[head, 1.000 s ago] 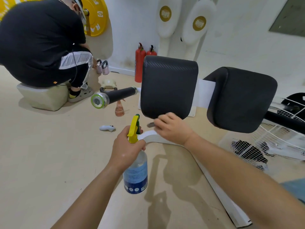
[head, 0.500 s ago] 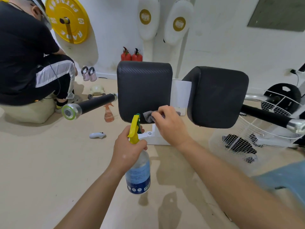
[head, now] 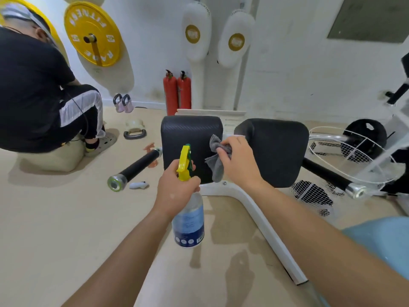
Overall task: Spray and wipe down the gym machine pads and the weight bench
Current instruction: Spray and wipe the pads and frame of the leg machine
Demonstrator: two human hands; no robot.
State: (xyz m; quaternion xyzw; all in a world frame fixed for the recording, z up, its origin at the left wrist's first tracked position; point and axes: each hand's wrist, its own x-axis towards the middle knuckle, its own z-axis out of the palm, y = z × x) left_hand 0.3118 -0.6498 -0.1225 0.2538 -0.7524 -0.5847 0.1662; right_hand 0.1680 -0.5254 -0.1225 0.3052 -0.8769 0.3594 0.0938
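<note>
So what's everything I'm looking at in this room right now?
machine pads: two, black, side by side in the middle on a white frame
cloth: one, grey, pressed on the near pad's right edge
spray bottle: one, clear with blue label and yellow trigger, held upright
handle bars: two, black with silver ends, sticking out left and right of the pads
fire extinguishers: two, red, by the back wall
weight plate: one, yellow, upper left
kettlebells: two, pinkish, by the wall
wire fan guard: one, white, right floor
seated person: one, black top, far left
hands: left hand grips the bottle; right hand holds the cloth
</note>
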